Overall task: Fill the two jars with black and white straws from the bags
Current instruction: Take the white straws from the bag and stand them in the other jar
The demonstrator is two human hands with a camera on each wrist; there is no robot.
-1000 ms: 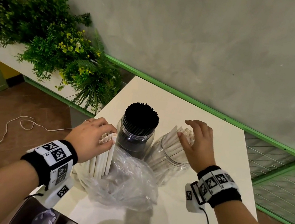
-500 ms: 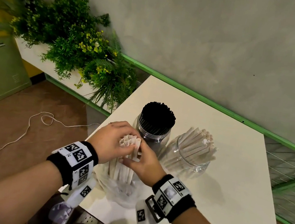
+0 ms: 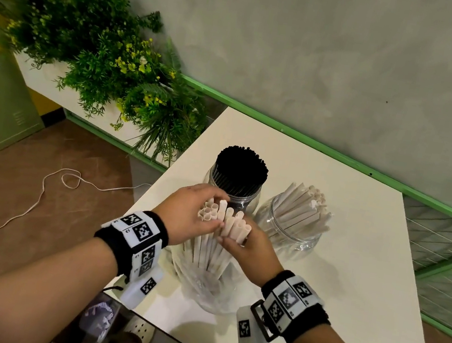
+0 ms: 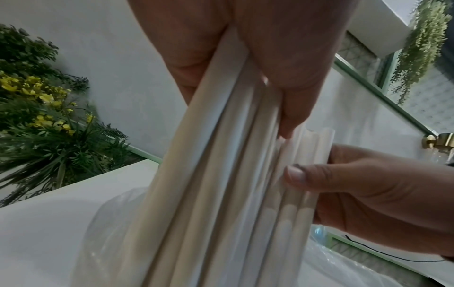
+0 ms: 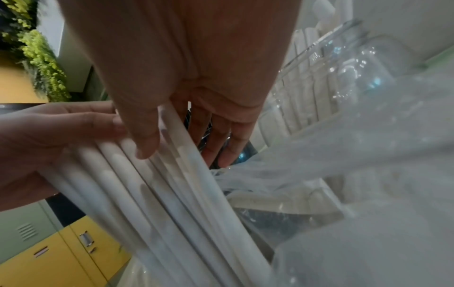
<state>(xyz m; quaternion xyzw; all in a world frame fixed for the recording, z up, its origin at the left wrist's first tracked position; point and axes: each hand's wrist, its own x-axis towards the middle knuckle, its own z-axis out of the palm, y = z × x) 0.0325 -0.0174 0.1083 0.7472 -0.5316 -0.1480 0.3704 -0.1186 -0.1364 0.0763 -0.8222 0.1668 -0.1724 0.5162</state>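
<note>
Nearest, at six o'clock on the white table (image 3: 350, 282), the clear plastic bag (image 3: 205, 290) stands slumped with the bundle of white straws (image 3: 216, 247) rising from its mouth; the left hand (image 3: 184, 218) has fingers and thumb curled round the bundle's upper part at nine o'clock of it; the right hand (image 3: 247, 248) pinches a smaller group of straws between thumb and curled fingers at three o'clock.

To do this well, the right hand should, I judge, peel off only what it can grip firmly and lift straight up along the straws, the left steadying the rest so the bag does not drag or tip.

The bundle's long axis is near vertical, open ends up, leaning slightly towards twelve o'clock.

Farther, at twelve o'clock, the jar of black straws (image 3: 238, 173) looks packed full; at two o'clock the jar of white straws (image 3: 298, 216) is part filled, its straws tilted towards two o'clock.
</note>
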